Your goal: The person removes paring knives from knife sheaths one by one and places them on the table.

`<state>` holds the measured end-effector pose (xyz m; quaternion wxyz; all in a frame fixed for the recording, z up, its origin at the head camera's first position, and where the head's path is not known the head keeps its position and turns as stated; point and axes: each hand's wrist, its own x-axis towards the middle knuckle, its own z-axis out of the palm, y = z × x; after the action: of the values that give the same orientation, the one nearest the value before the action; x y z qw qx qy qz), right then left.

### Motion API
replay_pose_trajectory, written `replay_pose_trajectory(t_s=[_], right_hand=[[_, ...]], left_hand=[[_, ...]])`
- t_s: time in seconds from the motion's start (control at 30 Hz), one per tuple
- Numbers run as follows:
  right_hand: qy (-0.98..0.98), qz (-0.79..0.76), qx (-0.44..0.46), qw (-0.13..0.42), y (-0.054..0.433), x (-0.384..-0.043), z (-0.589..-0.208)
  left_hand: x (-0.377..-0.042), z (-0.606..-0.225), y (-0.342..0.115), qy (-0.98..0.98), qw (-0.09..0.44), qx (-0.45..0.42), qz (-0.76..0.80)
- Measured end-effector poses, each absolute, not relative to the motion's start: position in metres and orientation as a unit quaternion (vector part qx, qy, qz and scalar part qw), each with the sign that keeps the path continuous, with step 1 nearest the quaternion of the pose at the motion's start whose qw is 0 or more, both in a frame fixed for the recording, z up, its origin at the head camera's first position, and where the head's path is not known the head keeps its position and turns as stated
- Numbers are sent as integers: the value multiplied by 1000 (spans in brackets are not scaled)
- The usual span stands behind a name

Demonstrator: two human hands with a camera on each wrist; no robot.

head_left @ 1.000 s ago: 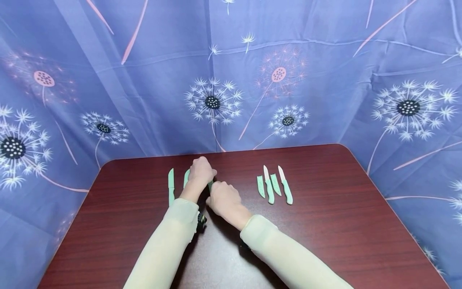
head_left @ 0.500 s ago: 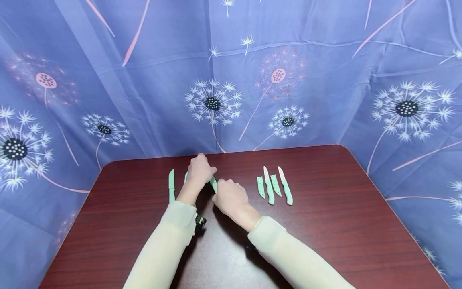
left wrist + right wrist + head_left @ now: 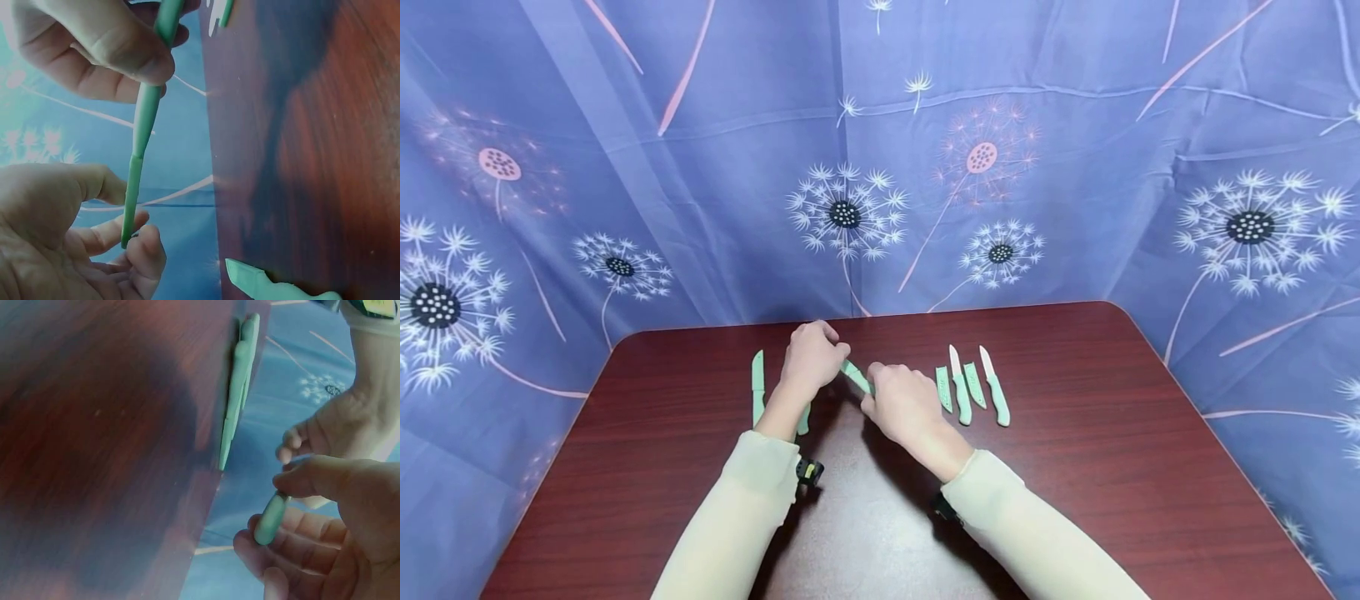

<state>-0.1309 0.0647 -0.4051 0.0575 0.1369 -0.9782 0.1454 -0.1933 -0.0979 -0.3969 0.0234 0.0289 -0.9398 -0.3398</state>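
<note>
Between my two hands a mint-green sheathed knife [image 3: 856,377] is held above the table, slanting down to the right. My right hand [image 3: 906,404] grips its handle [image 3: 147,112]; in the right wrist view the handle's rounded end pokes out between thumb and fingers. At the other end, my left hand [image 3: 812,358] pinches the narrow green sheath [image 3: 132,194] near its tip. The sheath covers the blade. Another sheathed knife [image 3: 757,387] lies left of my left hand, and one more green knife [image 3: 803,419] is mostly hidden beneath that hand and forearm.
To the right lie two paring knives with bare pale blades, one knife [image 3: 961,396] nearer and the other knife [image 3: 997,398] farther right. A loose sheath [image 3: 943,389] and a second sheath [image 3: 974,385] lie beside them. Patterned blue cloth [image 3: 880,167] hangs behind the dark red table [image 3: 1075,467].
My right hand has moved to the right with the knife handle, and more of the sheathed knife shows between the hands. My left hand has shifted slightly, uncovering the end of a knife below.
</note>
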Motion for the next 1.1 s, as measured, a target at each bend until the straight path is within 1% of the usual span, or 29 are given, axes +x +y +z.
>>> replay_pose_trajectory(t_s=[0.33,0.57,0.83,1.1], right_hand=[[-965,123,196,123,92,-129,-404],[-956,108,224,157,106,-127,-400],[-945,109,244,189,121,-123,-394],[-937,109,255,213,138,-120,-393]], left_hand=[[-172,-392,-98,-941,28,0,-338],[-162,-389,-96,-943,49,-33,-327],[-147,-384,-92,-939,72,-120,-313],[-134,-389,-91,-942,102,-207,-243]])
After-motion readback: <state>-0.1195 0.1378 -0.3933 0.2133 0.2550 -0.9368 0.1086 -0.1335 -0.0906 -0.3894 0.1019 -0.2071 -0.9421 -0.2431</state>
